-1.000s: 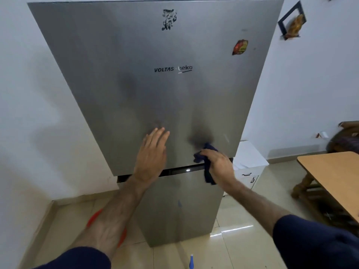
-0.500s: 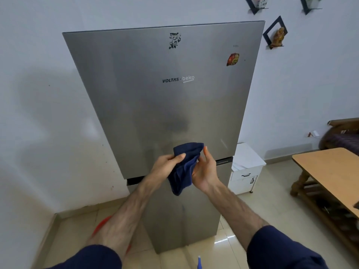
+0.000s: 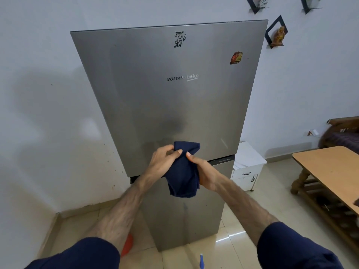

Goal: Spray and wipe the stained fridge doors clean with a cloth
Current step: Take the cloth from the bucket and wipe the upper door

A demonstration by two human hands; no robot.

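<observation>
While I faced the steel fridge (image 3: 174, 105), my left hand (image 3: 162, 162) and right hand (image 3: 204, 171) both gripped the dark blue cloth (image 3: 183, 175), bunched between them just before the upper door's bottom edge, off the surface.

You are looking at a softly lit room, even and slightly dim, with a cool cast on the white wall (image 3: 48, 94). Your own broad, blurry shadow falls on that wall left of the fridge (image 3: 155, 103), and a darker smudge of shadow sits on the steel door just above the cloth (image 3: 184, 171). A bright streak of glare lies on the glossy floor tiles (image 3: 229, 235) at the fridge's foot. The wide lens bends the fridge so it tapers downward. Your sleeves at the bottom edge look soft and stretched.
</observation>
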